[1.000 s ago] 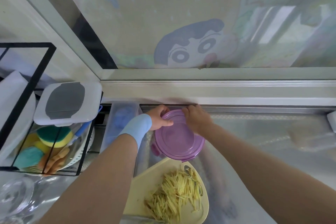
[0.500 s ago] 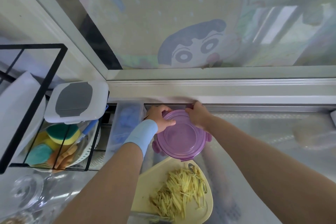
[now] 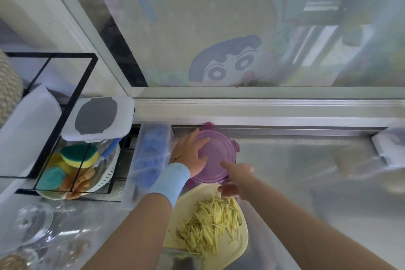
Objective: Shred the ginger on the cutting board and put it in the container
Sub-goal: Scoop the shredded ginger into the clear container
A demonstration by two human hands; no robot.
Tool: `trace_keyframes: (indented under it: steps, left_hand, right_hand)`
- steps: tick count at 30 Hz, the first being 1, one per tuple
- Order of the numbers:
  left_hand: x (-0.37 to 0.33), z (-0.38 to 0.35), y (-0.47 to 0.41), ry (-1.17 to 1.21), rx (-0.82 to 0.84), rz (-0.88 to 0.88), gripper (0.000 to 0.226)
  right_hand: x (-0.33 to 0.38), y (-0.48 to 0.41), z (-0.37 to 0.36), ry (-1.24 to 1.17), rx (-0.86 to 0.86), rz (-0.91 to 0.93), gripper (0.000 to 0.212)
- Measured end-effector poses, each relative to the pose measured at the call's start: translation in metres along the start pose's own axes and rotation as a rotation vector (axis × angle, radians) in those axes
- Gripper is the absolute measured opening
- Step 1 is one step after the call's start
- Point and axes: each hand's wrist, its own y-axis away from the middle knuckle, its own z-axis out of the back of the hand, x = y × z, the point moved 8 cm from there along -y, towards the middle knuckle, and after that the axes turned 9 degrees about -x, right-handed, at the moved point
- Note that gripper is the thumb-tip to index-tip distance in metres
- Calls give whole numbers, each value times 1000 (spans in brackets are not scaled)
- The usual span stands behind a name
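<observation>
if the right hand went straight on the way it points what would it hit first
Likely the purple lid, since the right hand points its forefinger over the lid's near edge; further on lies the left hand spread on it. Height is unclear.

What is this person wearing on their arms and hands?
Both arms are bare, with no sleeves or gloves. Behind the left hand sits a wide, light blue wristband with a faint dark mark. The right hand and wrist wear nothing visible.
</observation>
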Motion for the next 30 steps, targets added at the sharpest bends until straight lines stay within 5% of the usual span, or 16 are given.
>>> trace_keyframes:
  steps: [3,6,13,20,24,30]
  left_hand:
    - [9,-2,10,-64,98,48,78]
    - [12,0,13,-73,69,96,82]
    - [17,-1,16,0,-23,149,82]
    - [23,24,19,76,-147,213,85]
    - [29,44,18,146,-253,305,80]
    - [42,45,24,308,-189,446,69]
  right_hand:
    - [-8,-1,-13,-50,132,40,36]
    - [-6,-3,-11,-91,115,74,25]
    - [-2,-13,-12,162,61,127,41]
    - [22,-14,13,361,-149,297,78]
    - [38,-10,17,251,-120,410,50]
    - [43,-8,14,81,-35,470,20]
